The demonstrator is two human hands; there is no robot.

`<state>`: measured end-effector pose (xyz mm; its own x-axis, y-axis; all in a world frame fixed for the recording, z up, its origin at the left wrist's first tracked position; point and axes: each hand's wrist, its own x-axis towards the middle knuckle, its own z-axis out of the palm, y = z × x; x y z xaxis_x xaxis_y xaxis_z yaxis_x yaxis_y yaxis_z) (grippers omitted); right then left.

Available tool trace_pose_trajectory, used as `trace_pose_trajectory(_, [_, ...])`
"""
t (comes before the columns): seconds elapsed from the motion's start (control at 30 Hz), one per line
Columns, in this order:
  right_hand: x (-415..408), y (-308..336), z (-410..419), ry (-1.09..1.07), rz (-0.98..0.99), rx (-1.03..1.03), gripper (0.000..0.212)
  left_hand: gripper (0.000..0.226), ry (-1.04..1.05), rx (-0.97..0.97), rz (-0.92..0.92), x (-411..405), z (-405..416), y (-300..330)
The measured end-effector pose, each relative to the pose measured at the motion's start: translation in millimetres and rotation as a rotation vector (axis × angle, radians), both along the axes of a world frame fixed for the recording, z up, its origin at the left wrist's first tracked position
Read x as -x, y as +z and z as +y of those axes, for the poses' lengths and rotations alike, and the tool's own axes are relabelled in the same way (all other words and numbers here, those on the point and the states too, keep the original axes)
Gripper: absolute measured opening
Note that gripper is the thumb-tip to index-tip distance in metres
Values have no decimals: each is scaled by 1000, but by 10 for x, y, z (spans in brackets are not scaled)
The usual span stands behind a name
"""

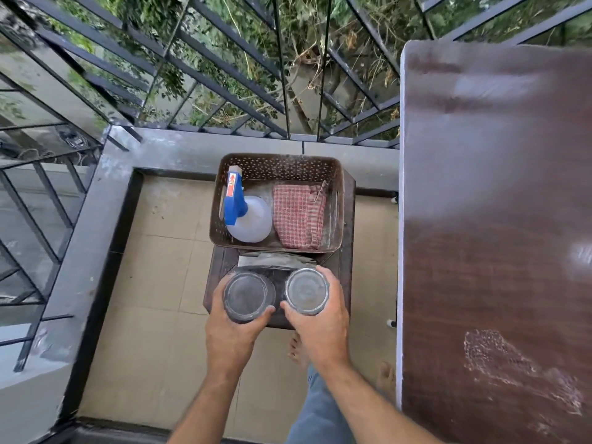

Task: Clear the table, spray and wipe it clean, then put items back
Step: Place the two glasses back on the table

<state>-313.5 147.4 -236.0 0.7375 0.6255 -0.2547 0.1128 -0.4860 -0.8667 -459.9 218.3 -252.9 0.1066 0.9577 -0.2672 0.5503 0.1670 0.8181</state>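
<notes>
My left hand [231, 331] grips a clear glass jar [248, 296], and my right hand [320, 328] grips a second clear glass jar [306, 290]. Both jars are over the near part of a small dark stool [344, 270]; whether they touch it I cannot tell. Behind them on the stool stands a brown perforated basket [282, 165]. It holds a spray bottle [248, 219] with a blue trigger head and a folded red checked cloth [299, 216]. The brown wooden table [496, 219] fills the right side, with a whitish smear on its near part.
A folded grey sheet [275, 260] lies on the stool between the basket and the jars. A black metal railing [224, 75] and grey ledge [179, 149] bound the tiled balcony floor [160, 267]. My bare feet [296, 347] stand below the stool.
</notes>
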Motion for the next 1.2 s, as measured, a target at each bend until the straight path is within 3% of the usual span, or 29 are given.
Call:
trace_pose_trajectory(0.43, [-740,1372,85,82,-78,-164,76,77,132,-141,-137,-404,-70,1462])
trace_pose_trajectory(0.7, [-1795,2046,-245,69,-120,-218,74,75,76,-274,-158,-1372,-249,2257])
trace_pose_trajectory(1.03, [-3387,2152,-1297,-91,-120,-186,72,78,-42,-246,-178,-2881,-990,2398])
trace_pose_trajectory(1.2, [-4040,2028,-1883,-153,-131,-127,72,88,-94,-137,-111,-3533,-1404,2262])
